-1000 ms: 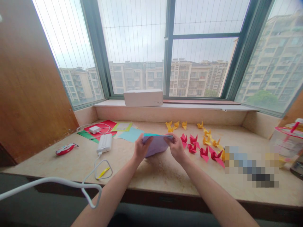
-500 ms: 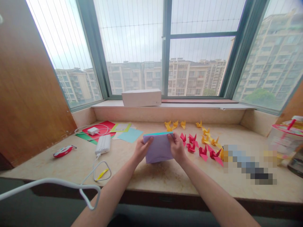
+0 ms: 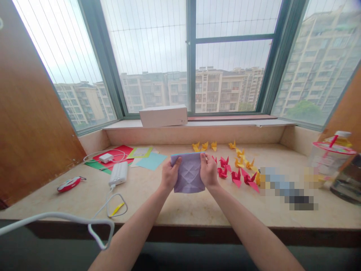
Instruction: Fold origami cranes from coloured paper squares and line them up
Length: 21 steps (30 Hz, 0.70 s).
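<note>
A creased sheet of purple origami paper (image 3: 188,175) is held up above the counter between both hands. A thin blue strip shows along its top edge. My left hand (image 3: 170,173) grips its left side, thumb on the near face. On the opposite side my right hand (image 3: 209,172) pinches it the same way. The other fingers are behind the paper. Just right of my right hand lie several red folded paper birds (image 3: 236,177), and several yellow paper birds (image 3: 239,162) stand behind and beside them.
On the left are a white power bank (image 3: 118,173), a charger (image 3: 106,158) on red and green paper, light blue paper (image 3: 151,161) and a red-and-white gadget (image 3: 69,184). A clear cup (image 3: 329,162) stands at right. A white box (image 3: 163,116) rests on the sill.
The purple paper has turned more towards me, so the crossing creases on its face now show and less of the blue edge is seen. The view has shifted slightly right.
</note>
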{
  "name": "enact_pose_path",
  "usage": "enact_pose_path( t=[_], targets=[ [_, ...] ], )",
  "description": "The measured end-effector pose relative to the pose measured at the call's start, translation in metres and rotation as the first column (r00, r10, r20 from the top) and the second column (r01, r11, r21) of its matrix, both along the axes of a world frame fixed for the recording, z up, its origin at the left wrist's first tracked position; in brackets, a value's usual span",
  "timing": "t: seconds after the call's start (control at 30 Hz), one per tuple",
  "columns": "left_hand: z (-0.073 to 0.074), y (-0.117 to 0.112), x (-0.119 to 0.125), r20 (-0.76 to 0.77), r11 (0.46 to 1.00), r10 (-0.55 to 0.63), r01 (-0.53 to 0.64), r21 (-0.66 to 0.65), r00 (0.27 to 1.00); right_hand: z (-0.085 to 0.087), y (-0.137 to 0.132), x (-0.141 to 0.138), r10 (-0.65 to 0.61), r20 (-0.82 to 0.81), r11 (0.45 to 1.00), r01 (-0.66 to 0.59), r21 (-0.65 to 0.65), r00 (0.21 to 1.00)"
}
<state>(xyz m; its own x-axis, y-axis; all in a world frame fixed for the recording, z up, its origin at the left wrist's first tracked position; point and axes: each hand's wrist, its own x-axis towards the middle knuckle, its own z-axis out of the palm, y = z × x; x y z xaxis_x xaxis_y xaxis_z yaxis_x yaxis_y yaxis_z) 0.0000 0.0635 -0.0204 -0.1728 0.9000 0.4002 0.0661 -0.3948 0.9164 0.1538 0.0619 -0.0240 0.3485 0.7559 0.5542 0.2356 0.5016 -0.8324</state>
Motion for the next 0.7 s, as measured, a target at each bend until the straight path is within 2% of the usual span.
enact_pose_path(
  t=[0.07, 0.13, 0.23, 0.33, 0.43, 0.5, 0.57, 0.7],
  targets=[
    [0.001, 0.004, 0.002, -0.031, 1.0, 0.019, -0.019, -0.016, 0.999, 0.0, 0.003, 0.002, 0.025, -0.064, 1.0, -0.025, 0.0, 0.998],
    [0.003, 0.009, 0.001, -0.051, 0.999, 0.037, -0.039, -0.033, 0.998, -0.002, 0.005, 0.005, 0.041, -0.098, 0.997, -0.047, -0.06, 0.994],
    [0.005, 0.016, -0.004, -0.087, 0.994, 0.086, -0.091, -0.063, 0.992, -0.008, 0.007, 0.007, 0.079, -0.007, 0.981, -0.079, -0.176, 0.997],
    [0.005, 0.02, -0.012, -0.126, 0.991, 0.071, -0.084, -0.1, 0.99, -0.016, 0.01, 0.006, 0.126, 0.07, 0.977, -0.111, -0.181, 0.99],
    [0.003, 0.022, -0.026, -0.185, 0.985, 0.002, -0.034, -0.17, 0.983, -0.021, 0.012, 0.0, 0.136, 0.112, 0.977, -0.115, -0.178, 0.984],
    [0.002, 0.025, -0.039, -0.34, 0.975, -0.028, -0.05, -0.217, 0.94, -0.024, 0.011, -0.004, 0.168, 0.173, 0.972, -0.134, -0.192, 0.97],
    [0.003, 0.029, -0.054, -0.431, 0.971, -0.014, -0.091, -0.222, 0.902, -0.027, 0.007, -0.006, 0.215, 0.257, 0.963, -0.161, -0.216, 0.942],
    [0.006, 0.03, -0.077, -0.582, 0.96, 0.098, -0.231, -0.157, 0.807, -0.028, -0.002, -0.003, 0.248, 0.415, 0.955, -0.15, -0.256, 0.875]
  ],
)
